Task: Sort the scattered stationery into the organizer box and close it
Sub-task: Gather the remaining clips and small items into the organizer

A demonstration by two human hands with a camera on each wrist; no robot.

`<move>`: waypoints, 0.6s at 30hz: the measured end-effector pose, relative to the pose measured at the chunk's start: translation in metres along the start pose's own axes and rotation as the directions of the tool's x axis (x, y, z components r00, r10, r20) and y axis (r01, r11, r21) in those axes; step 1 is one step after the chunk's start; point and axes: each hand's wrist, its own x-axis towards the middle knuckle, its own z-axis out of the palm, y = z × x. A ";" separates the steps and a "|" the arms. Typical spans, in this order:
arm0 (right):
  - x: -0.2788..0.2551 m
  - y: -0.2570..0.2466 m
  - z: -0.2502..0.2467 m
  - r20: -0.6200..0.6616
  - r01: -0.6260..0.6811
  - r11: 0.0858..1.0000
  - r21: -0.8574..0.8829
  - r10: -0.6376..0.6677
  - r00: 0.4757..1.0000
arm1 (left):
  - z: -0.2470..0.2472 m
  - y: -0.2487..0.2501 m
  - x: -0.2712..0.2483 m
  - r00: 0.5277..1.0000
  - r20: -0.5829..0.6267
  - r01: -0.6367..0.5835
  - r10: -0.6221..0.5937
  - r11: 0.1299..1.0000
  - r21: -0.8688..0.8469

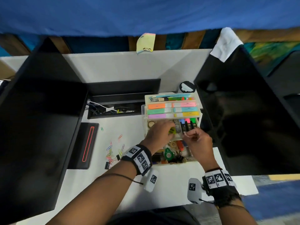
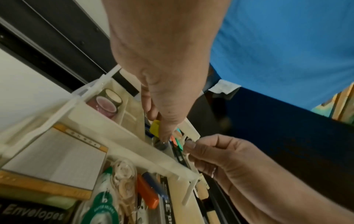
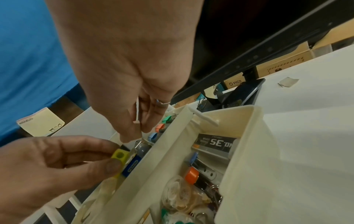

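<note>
The white tiered organizer box (image 1: 146,103) stands open at centre right of the desk. My left hand (image 1: 162,132) hovers over its middle tray and pinches a yellow-green sharpener (image 3: 119,157) between thumb and fingers. My right hand (image 1: 193,135) is at the same tray's front right, next to the highlighters (image 1: 188,122), and pinches a thin white plastic strip (image 3: 137,112). Coloured paper clips (image 1: 112,151) and a black binder clip (image 1: 106,165) lie scattered on the desk left of the box. A sticky note pad (image 1: 145,43) sits at the desk's far edge.
Black monitors stand at left (image 1: 40,127) and right (image 1: 251,119). An open cable tray (image 1: 120,103) lies behind the clips, and a black device with a red line (image 1: 86,145) to their left. The bottom tray (image 3: 249,144) holds tape, staples and clips.
</note>
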 end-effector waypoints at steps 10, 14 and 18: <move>0.016 0.011 0.003 0.151 0.124 0.987 -0.100 -0.108 0.983 | 0.012 0.001 0.007 0.997 0.070 -0.003 -0.017 0.963 0.270; 0.020 0.021 0.007 0.193 0.131 0.984 -0.121 -0.106 0.975 | 0.014 0.003 0.007 0.998 0.039 0.035 -0.047 0.961 0.273; 0.024 0.031 0.013 0.197 0.186 0.962 -0.198 -0.146 0.969 | 0.016 -0.001 0.004 0.996 0.045 0.069 -0.080 0.975 0.210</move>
